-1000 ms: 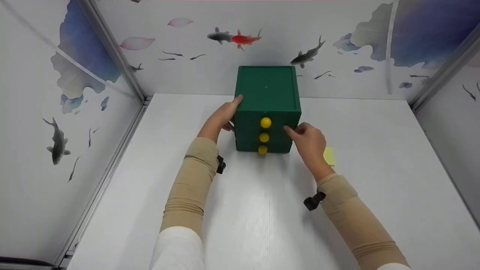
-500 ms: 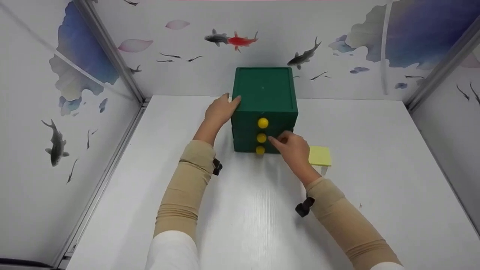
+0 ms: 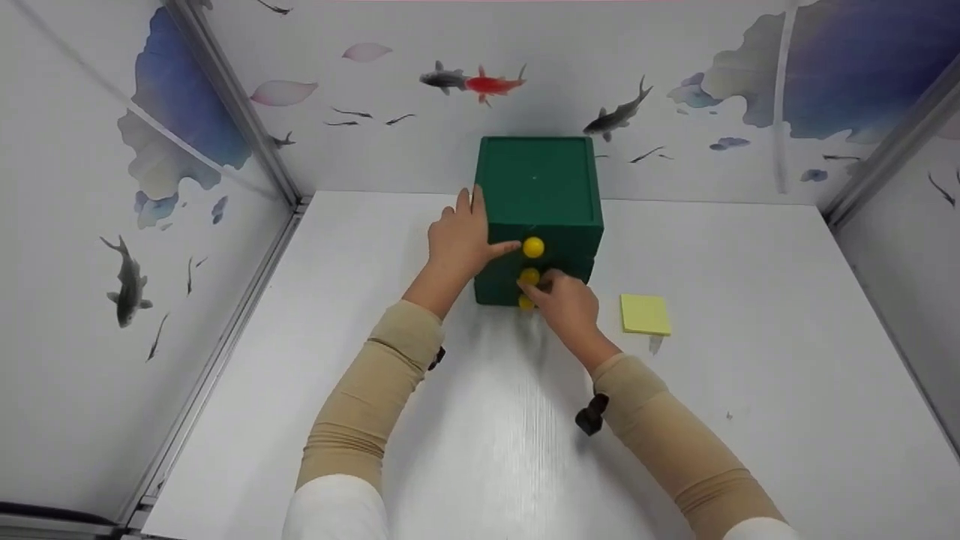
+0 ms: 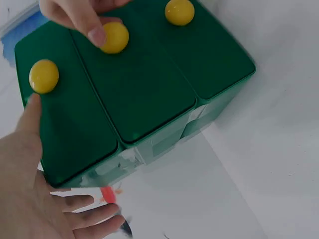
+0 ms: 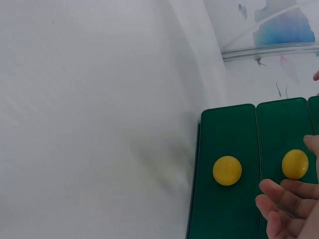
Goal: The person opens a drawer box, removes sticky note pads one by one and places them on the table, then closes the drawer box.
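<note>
A green three-drawer box (image 3: 537, 180) with yellow round knobs stands on the white table. My left hand (image 3: 459, 240) lies at its left side, fingers straight, the thumb stretched across the front toward the top knob (image 3: 533, 247). In the left wrist view that thumb's tip is right at the top knob (image 4: 44, 76). My right hand (image 3: 570, 304) is at the box front, pinching the middle knob (image 5: 295, 164) between thumb and fingers. The bottom knob (image 5: 227, 171) is untouched, and all the drawers look closed.
A yellow sticky note pad (image 3: 645, 315) lies on the table (image 3: 480, 450) to the right of the box. Behind the box rises a white wall (image 3: 360, 150) with painted fish; more panels stand left and right.
My right hand has moved left from the box's right edge to the middle knob, uncovering the sticky note pad. My left hand has shifted right, its thumb swinging from the top edge onto the front.
</note>
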`<state>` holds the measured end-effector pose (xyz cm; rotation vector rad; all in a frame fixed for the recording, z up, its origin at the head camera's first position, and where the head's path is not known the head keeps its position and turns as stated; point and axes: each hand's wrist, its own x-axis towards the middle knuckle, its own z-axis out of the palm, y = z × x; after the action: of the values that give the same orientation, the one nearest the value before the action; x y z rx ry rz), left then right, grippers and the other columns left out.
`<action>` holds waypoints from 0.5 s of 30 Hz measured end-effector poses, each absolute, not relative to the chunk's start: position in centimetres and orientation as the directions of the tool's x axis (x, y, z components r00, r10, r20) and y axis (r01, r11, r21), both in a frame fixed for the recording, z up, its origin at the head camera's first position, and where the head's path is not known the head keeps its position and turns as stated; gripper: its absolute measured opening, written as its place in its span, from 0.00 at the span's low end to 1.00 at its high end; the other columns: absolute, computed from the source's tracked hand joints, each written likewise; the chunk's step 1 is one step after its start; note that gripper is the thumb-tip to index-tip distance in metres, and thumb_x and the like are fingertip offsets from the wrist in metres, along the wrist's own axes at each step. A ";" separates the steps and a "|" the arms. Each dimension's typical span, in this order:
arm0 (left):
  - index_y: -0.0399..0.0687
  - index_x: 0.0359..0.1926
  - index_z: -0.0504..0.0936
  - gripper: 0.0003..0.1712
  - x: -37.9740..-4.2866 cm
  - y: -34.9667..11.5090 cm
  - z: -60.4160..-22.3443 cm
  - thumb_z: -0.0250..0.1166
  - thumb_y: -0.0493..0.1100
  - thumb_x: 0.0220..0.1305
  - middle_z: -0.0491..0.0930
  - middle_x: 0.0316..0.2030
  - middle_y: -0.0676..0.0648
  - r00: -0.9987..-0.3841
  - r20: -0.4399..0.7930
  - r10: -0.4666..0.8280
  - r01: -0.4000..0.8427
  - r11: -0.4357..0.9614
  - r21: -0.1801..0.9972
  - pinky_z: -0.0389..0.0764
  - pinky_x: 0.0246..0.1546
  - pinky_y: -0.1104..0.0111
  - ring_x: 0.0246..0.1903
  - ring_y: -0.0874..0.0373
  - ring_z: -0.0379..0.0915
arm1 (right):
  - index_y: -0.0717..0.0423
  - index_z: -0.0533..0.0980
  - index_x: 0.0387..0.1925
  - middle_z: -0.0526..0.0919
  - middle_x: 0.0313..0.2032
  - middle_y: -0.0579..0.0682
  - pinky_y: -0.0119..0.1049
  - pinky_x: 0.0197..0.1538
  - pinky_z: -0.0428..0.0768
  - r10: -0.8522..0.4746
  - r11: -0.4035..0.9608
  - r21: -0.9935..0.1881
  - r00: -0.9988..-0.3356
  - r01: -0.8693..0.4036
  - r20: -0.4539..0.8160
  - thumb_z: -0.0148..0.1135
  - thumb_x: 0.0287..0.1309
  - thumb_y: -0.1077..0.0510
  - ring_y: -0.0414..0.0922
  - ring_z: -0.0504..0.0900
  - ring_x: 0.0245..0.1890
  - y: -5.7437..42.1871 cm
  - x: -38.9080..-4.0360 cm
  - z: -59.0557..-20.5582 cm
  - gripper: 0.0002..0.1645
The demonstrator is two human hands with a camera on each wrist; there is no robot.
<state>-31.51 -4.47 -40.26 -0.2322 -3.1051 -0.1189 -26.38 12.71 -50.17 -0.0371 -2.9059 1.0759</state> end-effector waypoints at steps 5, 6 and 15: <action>0.40 0.76 0.45 0.63 -31.3 -3.8 -40.6 0.51 0.79 0.55 0.61 0.68 0.38 -0.990 0.032 0.141 0.141 0.990 -0.004 0.78 0.49 0.55 0.50 0.46 0.72 | 0.56 0.78 0.35 0.79 0.24 0.49 0.41 0.35 0.76 0.052 0.758 -0.652 -0.998 0.022 0.027 0.60 0.63 0.37 0.48 0.77 0.28 12.3 -26.7 -50.5 0.25; 0.40 0.76 0.45 0.63 -31.3 -3.7 -40.5 0.51 0.79 0.55 0.64 0.66 0.38 -0.990 0.029 0.135 0.135 0.991 -0.015 0.78 0.48 0.56 0.48 0.47 0.73 | 0.56 0.77 0.34 0.78 0.23 0.49 0.41 0.34 0.76 0.056 0.755 -0.655 -0.998 0.027 0.024 0.59 0.63 0.36 0.48 0.77 0.27 12.2 -26.8 -50.5 0.25; 0.39 0.76 0.46 0.70 -32.2 -3.5 -39.2 0.55 0.83 0.46 0.80 0.36 0.44 -0.996 -0.035 0.076 0.078 0.996 -0.049 0.79 0.36 0.63 0.29 0.54 0.73 | 0.55 0.74 0.30 0.74 0.20 0.50 0.40 0.33 0.74 0.078 0.789 -0.613 -0.996 0.039 0.038 0.57 0.63 0.34 0.48 0.75 0.25 11.7 -27.2 -50.6 0.27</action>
<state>-32.19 -3.48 -39.18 -0.1228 -3.1710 0.0805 -27.17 11.65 -50.59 -0.0954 -2.9133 0.9967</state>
